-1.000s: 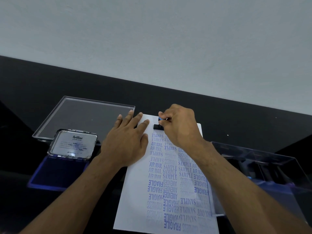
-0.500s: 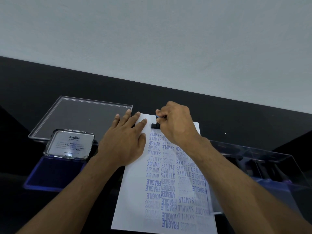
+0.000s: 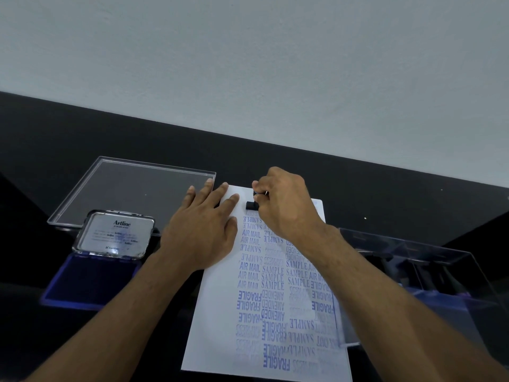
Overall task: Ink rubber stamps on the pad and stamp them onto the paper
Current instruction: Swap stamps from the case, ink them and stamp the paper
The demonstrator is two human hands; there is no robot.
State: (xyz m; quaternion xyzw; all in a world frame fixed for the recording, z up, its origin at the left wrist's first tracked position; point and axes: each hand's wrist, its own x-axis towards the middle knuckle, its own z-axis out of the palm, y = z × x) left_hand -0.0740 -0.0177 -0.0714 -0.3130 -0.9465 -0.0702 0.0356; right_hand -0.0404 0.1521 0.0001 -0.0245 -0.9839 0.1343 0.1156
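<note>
A white sheet of paper [image 3: 217, 321], covered with several blue stamped words, lies on the black table. My right hand [image 3: 286, 205] grips a small black rubber stamp [image 3: 252, 205] and holds it down on the paper near the far edge. My left hand [image 3: 202, 230] lies flat with straight fingers on the paper's far left corner. The blue ink pad [image 3: 88, 279] sits open at the left, its metal lid [image 3: 115, 234] raised behind it.
A clear plastic lid [image 3: 132, 188] lies beyond the ink pad. A clear plastic box [image 3: 429, 274] holding dark stamps stands at the right, against the paper's edge. A grey wall rises behind the table.
The hands and stamp keep the same place on the paper. The view has shifted slightly, nothing else has moved.
</note>
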